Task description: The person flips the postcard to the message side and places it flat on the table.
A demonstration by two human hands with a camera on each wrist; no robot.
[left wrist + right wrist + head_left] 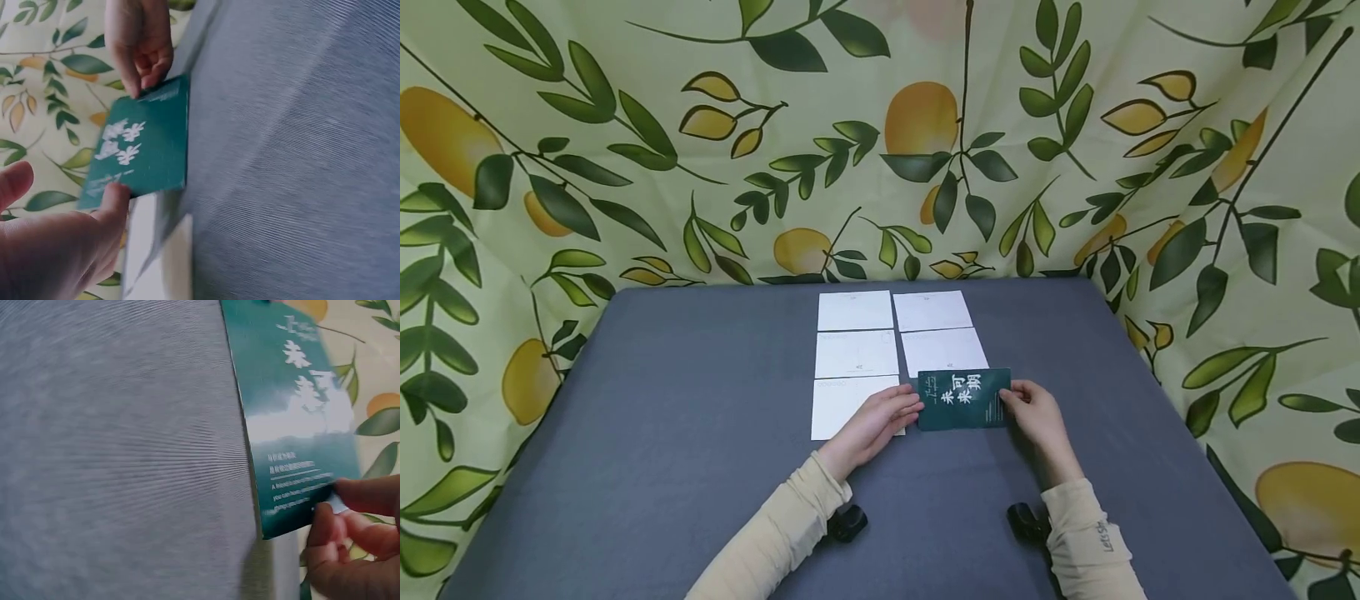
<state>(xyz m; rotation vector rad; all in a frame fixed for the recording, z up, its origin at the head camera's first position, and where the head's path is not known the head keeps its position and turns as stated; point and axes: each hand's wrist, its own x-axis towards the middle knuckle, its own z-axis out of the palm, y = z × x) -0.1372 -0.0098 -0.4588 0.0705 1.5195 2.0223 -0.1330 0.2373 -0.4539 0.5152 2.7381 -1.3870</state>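
A dark green postcard (964, 400) with white lettering is held a little above the table. My right hand (1036, 423) pinches its right edge between thumb and fingers, as the right wrist view shows with the fingers (356, 525) at the card's end. At the card's left edge, my left hand (874, 423) touches it with extended fingers. In the left wrist view the left thumb (14, 182) stands apart from the card. White cards lie in two columns behind the hands, among them a far right card (932, 311) and a near left card (842, 407), partly covered by the left hand.
The cards lie on a grey cloth-covered table (700, 400). A curtain (850, 125) printed with fruit and leaves hangs behind it and along both sides. Black devices (847, 523) sit under both wrists.
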